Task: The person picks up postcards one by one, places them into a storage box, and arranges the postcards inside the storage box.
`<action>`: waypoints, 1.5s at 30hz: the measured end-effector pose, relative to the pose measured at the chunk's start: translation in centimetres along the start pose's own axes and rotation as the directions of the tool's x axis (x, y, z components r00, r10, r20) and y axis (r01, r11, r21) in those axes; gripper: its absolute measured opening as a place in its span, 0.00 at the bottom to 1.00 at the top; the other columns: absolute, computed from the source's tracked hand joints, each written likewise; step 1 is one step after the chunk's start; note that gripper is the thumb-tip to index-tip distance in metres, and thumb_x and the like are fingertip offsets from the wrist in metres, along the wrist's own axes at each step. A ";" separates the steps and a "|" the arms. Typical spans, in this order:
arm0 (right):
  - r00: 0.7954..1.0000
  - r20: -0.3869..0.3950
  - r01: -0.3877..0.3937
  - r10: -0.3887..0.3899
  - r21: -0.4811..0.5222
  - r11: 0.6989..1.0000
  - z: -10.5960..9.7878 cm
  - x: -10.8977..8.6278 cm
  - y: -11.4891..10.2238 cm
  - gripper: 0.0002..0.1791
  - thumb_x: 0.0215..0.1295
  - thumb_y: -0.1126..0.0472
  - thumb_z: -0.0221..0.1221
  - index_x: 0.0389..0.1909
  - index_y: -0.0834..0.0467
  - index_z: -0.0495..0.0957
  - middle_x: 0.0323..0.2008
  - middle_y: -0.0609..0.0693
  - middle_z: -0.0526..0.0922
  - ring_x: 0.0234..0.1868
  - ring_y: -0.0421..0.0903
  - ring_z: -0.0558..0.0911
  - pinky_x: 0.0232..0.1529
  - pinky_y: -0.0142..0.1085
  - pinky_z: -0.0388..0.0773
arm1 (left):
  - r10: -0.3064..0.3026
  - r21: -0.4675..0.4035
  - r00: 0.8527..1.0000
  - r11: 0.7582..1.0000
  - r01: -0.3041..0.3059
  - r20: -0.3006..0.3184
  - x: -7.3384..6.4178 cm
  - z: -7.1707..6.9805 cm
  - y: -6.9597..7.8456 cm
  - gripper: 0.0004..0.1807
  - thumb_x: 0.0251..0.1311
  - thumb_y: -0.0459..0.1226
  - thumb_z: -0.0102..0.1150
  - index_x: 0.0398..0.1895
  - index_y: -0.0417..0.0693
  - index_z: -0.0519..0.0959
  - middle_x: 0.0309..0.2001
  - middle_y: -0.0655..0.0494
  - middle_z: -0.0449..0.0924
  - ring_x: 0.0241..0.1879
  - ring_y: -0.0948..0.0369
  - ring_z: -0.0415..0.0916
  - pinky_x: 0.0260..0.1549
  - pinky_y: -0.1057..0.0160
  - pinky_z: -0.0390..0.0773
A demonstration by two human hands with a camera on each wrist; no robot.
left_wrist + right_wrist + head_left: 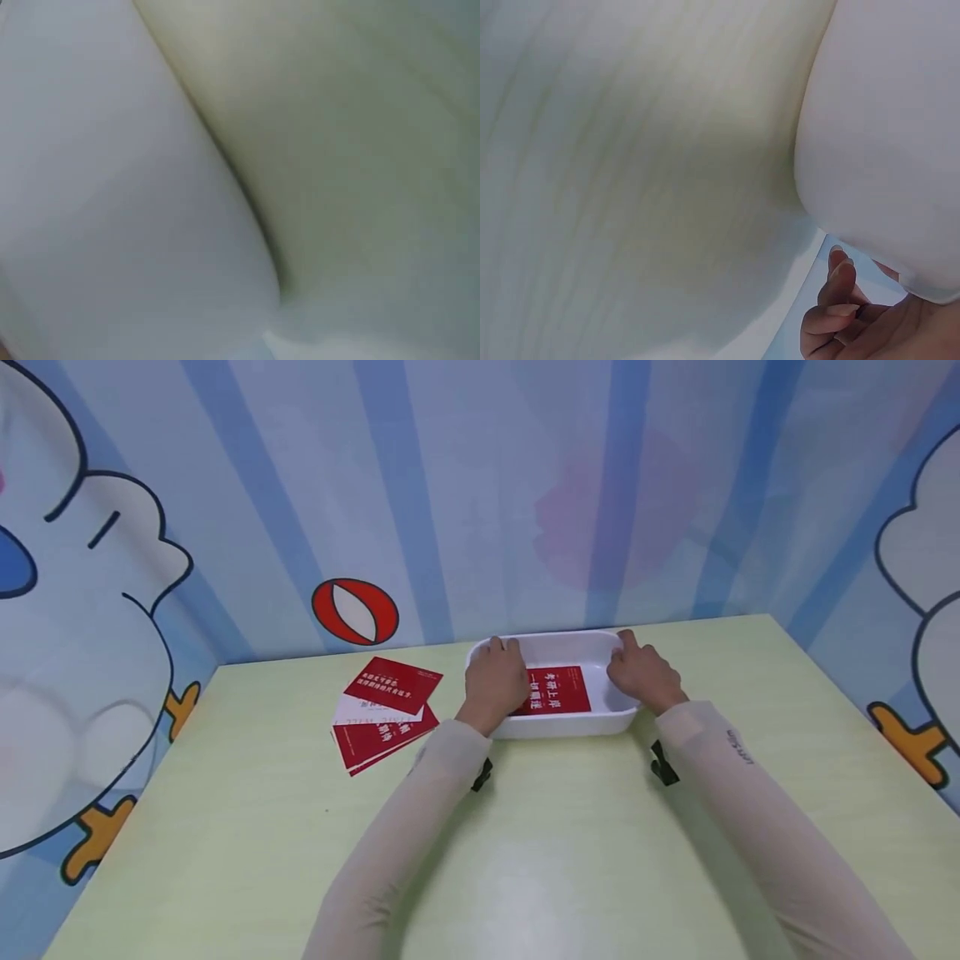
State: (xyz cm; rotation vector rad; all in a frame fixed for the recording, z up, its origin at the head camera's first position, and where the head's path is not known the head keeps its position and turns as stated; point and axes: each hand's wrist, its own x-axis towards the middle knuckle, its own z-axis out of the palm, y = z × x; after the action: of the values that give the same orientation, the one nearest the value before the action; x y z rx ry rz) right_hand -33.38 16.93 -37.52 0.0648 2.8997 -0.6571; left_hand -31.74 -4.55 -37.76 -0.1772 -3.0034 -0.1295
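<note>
Blue striped backdrop (495,485) behind pale tbl (570,843). White tray (566,725) betw. hands: L hand (497,681) grips L end, R hand (647,677) R end, fingers curled at rim. Red card (558,691) in tray, by L hand; loose cards (393,685) L of L hand. Risk, prob.: uneven pull tilts tray, card slides; leftward drag cd. scatter loose cards.

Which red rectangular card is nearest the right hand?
The red rectangular card inside the white oblong tray; the other red cards lie farther left, overlapping, on the pale table.
</note>
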 end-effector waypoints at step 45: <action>0.999 0.039 0.017 -0.021 0.092 0.996 0.6 0.2 0.0 0.34 0.77 0.47 0.26 0.79 0.55 0.39 0.71 0.73 0.57 0.68 0.67 0.65 0.68 0.64 0.64 | -0.200 -0.280 0.979 0.943 0.179 -0.049 1.1 -0.7 -12.8 0.24 0.73 0.42 0.39 0.63 0.33 0.61 0.59 0.34 0.65 0.60 0.41 0.63 0.56 0.39 0.75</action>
State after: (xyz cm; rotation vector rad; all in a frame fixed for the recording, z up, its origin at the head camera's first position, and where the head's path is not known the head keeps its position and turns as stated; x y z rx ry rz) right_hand -33.48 16.71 -38.08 0.0352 2.8346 -0.7853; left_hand -34.27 -17.12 -37.95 0.0905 -2.9066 -0.5606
